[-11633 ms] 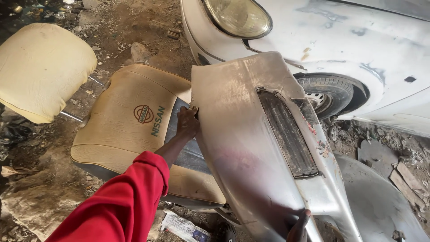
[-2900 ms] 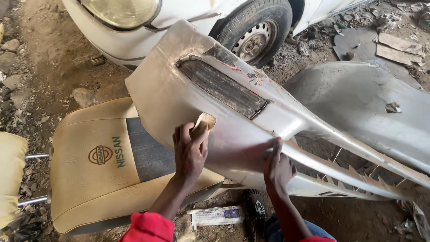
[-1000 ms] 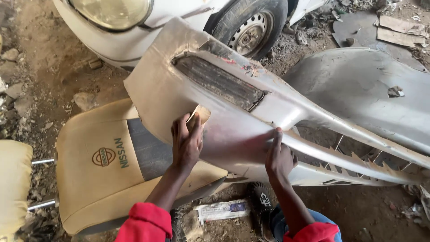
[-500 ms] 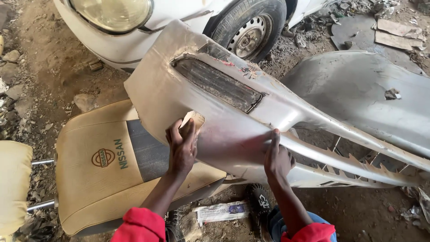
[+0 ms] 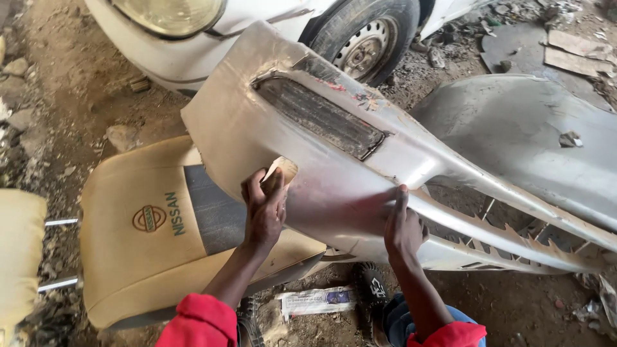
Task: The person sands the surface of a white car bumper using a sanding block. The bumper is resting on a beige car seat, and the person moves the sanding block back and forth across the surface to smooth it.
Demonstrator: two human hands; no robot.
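Dusty grey plastic car bumper (image 5: 334,160) runs from 11 o'clock to 4 o'clock, propped on a tan upholstered car seat (image 5: 141,238) at 8 o'clock. Left hand (image 5: 263,209) presses a folded tan piece of sandpaper (image 5: 281,172) against the bumper face, fingers closed over it. Right hand (image 5: 403,225) braces the bumper's lower edge, fingers spread flat. White car (image 5: 257,38) at 12 o'clock.

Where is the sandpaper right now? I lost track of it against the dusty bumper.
In the head view the sandpaper sits left of centre, pressed by the left hand against the grey bumper, just below its dark grille opening.
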